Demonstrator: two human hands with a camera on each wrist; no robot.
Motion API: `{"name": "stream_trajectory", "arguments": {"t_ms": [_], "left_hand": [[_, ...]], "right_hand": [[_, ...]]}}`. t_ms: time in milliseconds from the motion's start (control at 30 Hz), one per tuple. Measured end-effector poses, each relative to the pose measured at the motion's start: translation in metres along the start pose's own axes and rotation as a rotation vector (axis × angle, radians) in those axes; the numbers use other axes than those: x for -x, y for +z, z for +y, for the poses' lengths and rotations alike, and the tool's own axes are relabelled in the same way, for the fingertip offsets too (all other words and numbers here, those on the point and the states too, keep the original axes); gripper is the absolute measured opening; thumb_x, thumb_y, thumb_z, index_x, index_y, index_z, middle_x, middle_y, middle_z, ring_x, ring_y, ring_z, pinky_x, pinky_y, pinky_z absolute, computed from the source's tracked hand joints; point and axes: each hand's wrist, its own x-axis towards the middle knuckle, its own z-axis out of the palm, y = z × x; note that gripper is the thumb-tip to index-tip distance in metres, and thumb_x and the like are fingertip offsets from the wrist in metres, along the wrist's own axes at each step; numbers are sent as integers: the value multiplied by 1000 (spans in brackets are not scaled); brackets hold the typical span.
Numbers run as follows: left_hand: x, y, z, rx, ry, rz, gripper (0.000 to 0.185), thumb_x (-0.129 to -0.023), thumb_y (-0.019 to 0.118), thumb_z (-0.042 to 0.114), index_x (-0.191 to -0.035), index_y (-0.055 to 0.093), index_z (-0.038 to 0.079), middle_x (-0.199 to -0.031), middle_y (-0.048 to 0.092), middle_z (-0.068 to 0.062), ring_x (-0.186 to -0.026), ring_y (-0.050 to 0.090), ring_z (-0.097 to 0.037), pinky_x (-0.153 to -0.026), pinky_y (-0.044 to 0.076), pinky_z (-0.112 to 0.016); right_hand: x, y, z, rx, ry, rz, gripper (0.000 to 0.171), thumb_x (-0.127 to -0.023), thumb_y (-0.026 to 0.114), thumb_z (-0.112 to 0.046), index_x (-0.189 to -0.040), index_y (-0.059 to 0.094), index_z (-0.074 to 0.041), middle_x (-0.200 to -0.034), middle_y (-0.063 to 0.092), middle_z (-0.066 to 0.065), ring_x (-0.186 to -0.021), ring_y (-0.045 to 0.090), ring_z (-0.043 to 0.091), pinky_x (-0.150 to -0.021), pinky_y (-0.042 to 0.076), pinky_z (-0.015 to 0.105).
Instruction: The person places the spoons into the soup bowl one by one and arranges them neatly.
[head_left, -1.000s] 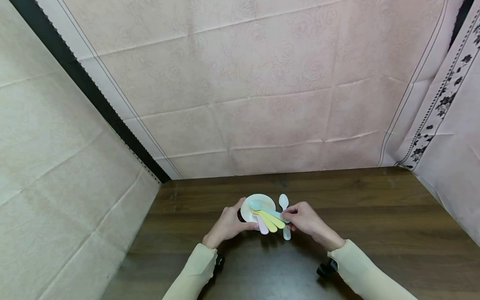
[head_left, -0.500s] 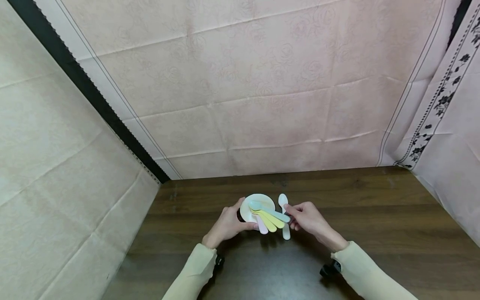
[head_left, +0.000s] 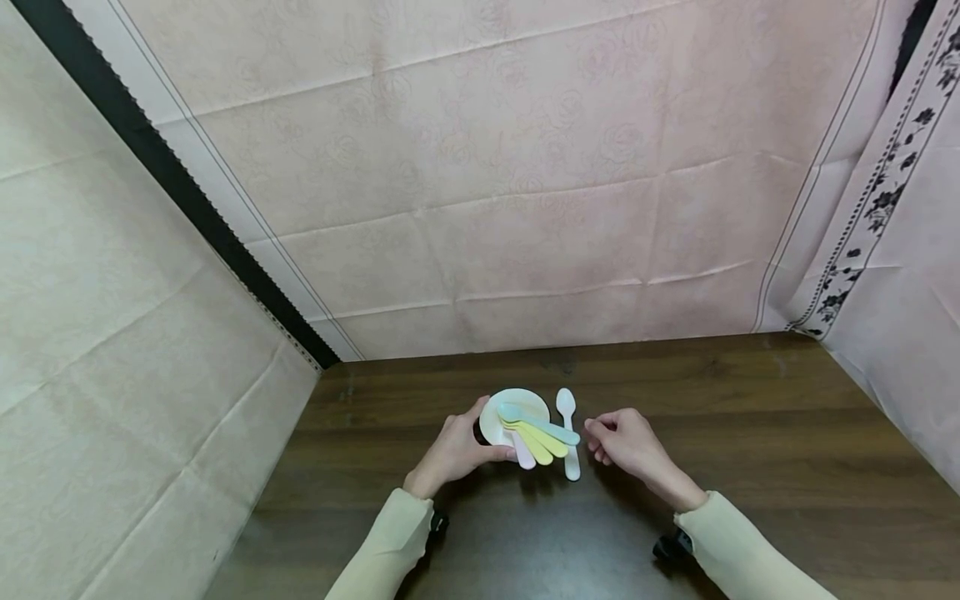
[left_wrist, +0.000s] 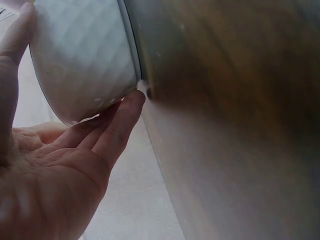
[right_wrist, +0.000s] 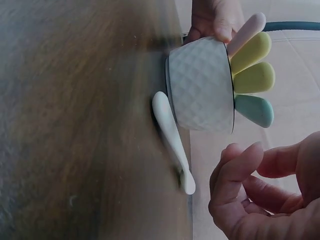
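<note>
dark wooden table, left hand around white bowl

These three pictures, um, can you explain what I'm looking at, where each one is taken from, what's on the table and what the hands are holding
There is no machine: a person works with bare hands and wears three cameras. The wide picture comes from the head camera, looking down at a dark wooden table with cloth hung around it. The two close pictures come from cameras on the wrists, so they look sideways and tilted.

On the table stands a small white bowl holding four spoons: blue, two yellow and a pink one. A white spoon lies on the table beside the bowl.

The left hand holds the bowl, thumb and fingers round its sides. The right hand holds nothing; its fingers are loosely curled near the spoon handles.
</note>
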Motion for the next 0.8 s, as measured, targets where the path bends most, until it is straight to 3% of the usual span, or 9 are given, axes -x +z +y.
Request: {"name": "stream_trajectory", "arguments": {"t_ms": [300,800], "left_hand": [[-1,-2,1,7,0,-3,111,-84,93,54,-168,40,5,-153,67,-17,-135,59,-43,-109,53,-57],[0,0,-1,3,8,-3,111,-84,92,56,-168,40,5,-151,69,-15,-134,59,-42,-109,53,-56]], "right_hand": [[3,1,2,90,-41,4,22,-106,67,-13,-106,81,4,-78,73,8,-64,63,14,-60,56,30],[9,9,5,221,-61,-9,12,-98,77,-12,-100,82,-1,-72,73,6,-60,62,13,-58,51,30]]}}
